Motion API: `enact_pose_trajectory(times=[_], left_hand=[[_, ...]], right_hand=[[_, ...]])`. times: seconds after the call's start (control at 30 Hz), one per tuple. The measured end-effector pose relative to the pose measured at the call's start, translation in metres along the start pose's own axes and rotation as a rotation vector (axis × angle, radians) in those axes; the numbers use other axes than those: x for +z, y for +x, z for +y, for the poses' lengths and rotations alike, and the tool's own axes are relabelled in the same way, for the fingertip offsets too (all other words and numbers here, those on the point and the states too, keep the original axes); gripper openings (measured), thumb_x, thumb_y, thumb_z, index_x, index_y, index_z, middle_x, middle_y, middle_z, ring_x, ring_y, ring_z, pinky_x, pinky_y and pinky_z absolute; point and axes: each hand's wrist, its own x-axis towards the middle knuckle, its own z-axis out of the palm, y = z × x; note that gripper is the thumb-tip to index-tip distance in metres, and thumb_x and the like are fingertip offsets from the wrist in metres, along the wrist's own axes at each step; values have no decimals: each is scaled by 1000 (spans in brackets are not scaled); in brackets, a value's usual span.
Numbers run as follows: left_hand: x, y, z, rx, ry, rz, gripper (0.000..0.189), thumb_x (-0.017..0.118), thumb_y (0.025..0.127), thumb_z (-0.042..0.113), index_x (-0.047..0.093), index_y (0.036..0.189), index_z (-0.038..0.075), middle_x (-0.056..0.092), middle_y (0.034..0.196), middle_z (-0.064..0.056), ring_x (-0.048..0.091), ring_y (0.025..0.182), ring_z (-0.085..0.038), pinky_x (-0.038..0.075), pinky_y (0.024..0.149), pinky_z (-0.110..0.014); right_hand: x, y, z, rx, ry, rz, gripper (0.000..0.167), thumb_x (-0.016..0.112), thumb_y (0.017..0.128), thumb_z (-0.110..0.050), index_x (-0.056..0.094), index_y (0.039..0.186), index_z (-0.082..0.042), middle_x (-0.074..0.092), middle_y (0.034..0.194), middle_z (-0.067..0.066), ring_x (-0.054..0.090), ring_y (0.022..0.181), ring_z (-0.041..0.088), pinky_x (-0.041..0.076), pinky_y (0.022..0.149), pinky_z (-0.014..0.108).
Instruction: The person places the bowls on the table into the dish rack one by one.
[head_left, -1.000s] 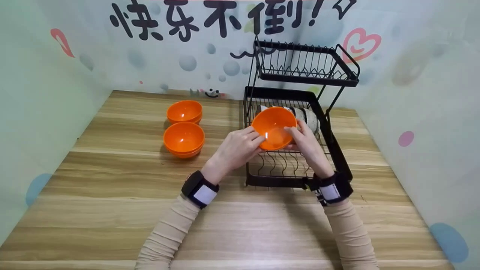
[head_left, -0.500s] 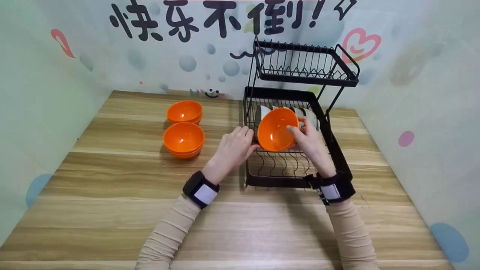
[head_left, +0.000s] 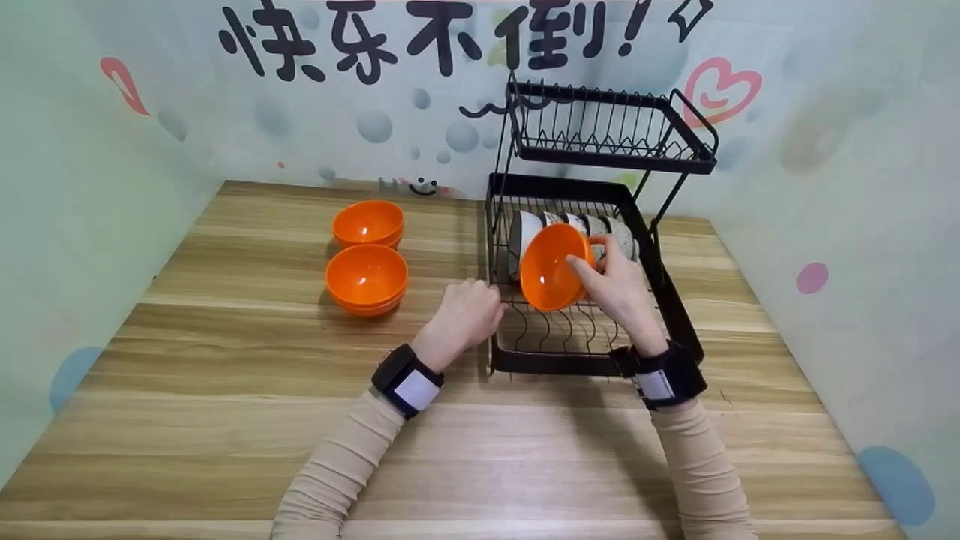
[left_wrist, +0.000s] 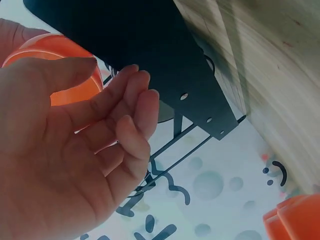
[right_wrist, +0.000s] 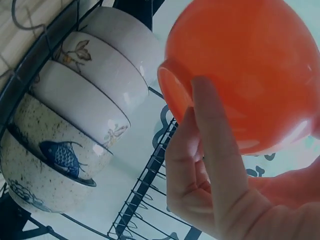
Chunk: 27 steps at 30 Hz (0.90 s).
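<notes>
My right hand (head_left: 619, 289) grips an orange bowl (head_left: 551, 270) by its right side, tilted over the front half of the black dish rack's lower tier (head_left: 555, 364). The thumb lies inside the bowl; in the right wrist view, fingers (right_wrist: 215, 130) press its outside near the foot ring. Beside the rack's left edge is my left hand (head_left: 465, 311), holding nothing. The left wrist view shows its fingers (left_wrist: 135, 95) loosely curled near the rack's dark side panel (left_wrist: 125, 45). Whether it touches the panel is unclear.
Several patterned ceramic bowls (right_wrist: 90, 75) stand on edge in a row in the lower tier, behind the orange bowl. The upper rack tier (head_left: 615, 157) overhangs the back. Two orange bowl stacks (head_left: 367, 277) sit left on the wooden table (head_left: 225, 375). Walls enclose the sides and back.
My left hand has let go of the orange bowl and drawn back left and down to the rack's edge. The right hand keeps the bowl, now lower, and turns it more on edge.
</notes>
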Motion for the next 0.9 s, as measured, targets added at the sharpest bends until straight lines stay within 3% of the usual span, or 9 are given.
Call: enact_pose_trajectory(times=[0.2,0.5,0.73,0.9], left_hand=[[2,0,1,-9,-14,-31,31,53,95,27,68,89,1,69,91,-16,67,84,-33,55,69,-45],[2,1,1,-3,-21,-38,31,52,95,26,69,87,2,69,91,-15,67,84,-33,55,69,-44],[3,1,1,-3,-11,-31,30,52,94,26,69,87,1,69,90,-15,67,82,-33,55,67,-44],[4,1,0,-6,-16,-40,30,52,94,25,69,90,1,69,91,-16,67,82,-34,55,68,-44]], right_hand=[[0,2,-3,-16,-93,-15,53,55,91,-43,41,131,-10,63,85,14,64,69,21,50,55,23],[8,6,-11,-11,-257,-59,59,54,89,-46,38,134,-11,65,97,20,67,77,31,52,57,31],[21,8,-11,-51,-362,-60,55,53,87,-46,42,126,-8,59,73,12,59,55,23,42,43,25],[29,7,-11,-57,-396,-75,55,53,87,-45,43,124,-6,57,69,10,57,52,22,40,41,25]])
